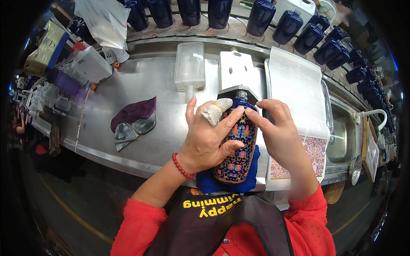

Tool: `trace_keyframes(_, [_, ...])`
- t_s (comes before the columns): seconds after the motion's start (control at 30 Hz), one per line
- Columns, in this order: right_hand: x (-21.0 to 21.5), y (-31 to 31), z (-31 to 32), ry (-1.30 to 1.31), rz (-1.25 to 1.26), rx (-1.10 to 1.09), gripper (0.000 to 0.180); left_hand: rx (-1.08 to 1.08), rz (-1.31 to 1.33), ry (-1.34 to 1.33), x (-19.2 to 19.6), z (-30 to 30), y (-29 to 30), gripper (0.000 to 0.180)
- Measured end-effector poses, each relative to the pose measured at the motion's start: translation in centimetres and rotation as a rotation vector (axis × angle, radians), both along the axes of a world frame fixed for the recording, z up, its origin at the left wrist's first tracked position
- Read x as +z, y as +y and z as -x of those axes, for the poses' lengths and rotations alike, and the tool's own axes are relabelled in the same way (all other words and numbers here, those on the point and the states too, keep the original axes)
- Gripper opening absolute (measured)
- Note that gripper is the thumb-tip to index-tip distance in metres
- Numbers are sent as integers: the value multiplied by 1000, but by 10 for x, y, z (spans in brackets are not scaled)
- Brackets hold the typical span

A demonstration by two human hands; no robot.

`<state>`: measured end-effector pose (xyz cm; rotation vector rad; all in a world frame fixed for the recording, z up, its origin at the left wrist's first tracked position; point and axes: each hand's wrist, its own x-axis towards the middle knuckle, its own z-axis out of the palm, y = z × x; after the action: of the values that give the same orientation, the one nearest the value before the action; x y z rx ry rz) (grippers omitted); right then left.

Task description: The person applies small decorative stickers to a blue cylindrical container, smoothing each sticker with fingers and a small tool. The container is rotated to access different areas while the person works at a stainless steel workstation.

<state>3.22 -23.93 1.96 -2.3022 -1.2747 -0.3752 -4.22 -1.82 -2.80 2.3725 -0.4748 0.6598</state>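
Observation:
A dark blue bottle with a colourful floral pattern lies in front of me, its clear neck pointing away, on a blue cloth. My left hand rests over its left side, fingers stretched out; one fingertip presses at the shoulder and the thumb lies above the pattern. A pale fabric cover sits on one left finger. From the right, my right hand has its thumb pressed on the shoulder beside the left fingertip and its forefinger curled at the bottle's edge. Below the neck, an angled metal piece stands behind the bottle.
A clear bottle and a white block with holes lie beyond my hands. A purple and grey cloth is at left. Paper sheets, patterned sheets and a sink are at right. Blue bottles line the far conveyor.

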Motion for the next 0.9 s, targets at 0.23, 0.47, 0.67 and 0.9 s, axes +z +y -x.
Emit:
trace_keyframes(0.23, [1, 2, -2, -20, -22, 9, 51, -19, 74, 13, -2, 1, 1, 75])
trace_keyframes(0.47, [1, 2, -3, -21, -19, 15, 53, -1, 13, 13, 0, 2, 1, 73])
trace_keyframes(0.67, [-1, 1, -3, -6, -20, 8, 54, -6, 49, -5, -3, 1, 1, 72])
trace_keyframes(0.9, [1, 2, -1, 9, -21, 13, 58, 28, -45, -27, -3, 1, 2, 70])
